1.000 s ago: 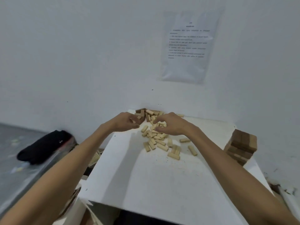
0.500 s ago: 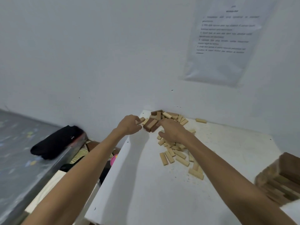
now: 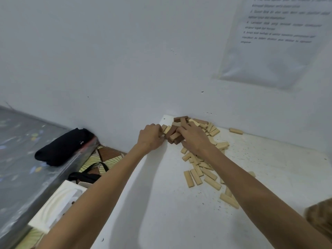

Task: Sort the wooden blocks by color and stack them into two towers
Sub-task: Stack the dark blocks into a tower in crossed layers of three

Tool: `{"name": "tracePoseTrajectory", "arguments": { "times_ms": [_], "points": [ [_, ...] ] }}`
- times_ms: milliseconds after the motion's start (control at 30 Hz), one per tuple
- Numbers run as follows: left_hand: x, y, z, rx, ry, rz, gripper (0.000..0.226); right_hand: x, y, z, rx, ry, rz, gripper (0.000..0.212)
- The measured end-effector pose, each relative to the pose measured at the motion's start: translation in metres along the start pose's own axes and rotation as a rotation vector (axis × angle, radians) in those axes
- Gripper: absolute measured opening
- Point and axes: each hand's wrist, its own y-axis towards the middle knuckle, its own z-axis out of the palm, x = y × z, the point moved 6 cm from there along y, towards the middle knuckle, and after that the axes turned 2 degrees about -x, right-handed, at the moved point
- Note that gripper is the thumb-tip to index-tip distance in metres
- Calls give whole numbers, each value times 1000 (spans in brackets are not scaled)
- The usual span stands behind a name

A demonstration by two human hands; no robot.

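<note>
A heap of wooden blocks lies in the far left corner of the white table (image 3: 161, 203). Several dark brown blocks (image 3: 172, 132) are bunched at its left end against the wall. Light tan blocks (image 3: 201, 172) trail from there towards me. My right hand (image 3: 195, 139) lies over the dark brown bunch, fingers and thumb curled round some of them. My left hand (image 3: 151, 136) is at the table's left edge, its curled fingertips pinching a light block (image 3: 167, 129). A blurred stack of brown blocks (image 3: 321, 218) shows at the right edge.
The wall rises right behind the heap, with a printed sheet (image 3: 280, 38) stuck on it. One stray light block (image 3: 235, 131) lies by the wall. Left of the table, lower down, are a black bundle (image 3: 62, 147), a white tray (image 3: 59, 205) and a grey surface.
The view has swung left and closer to the heap; the brown stack slid almost out of view. Both hands moved to the heap's far left end, the right one closing over the dark blocks.
</note>
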Motion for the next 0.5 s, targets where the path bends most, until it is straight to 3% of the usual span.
{"name": "tracePoseTrajectory", "arguments": {
  "times_ms": [267, 500],
  "points": [
    [1, -11, -2, -129, -130, -62, 17, 5, -3, -5, 39, -1, -40, 52],
    [5, -29, -19, -233, -295, -53, 15, 13, -21, -24, -64, 58, -43, 47]
  ]
}}
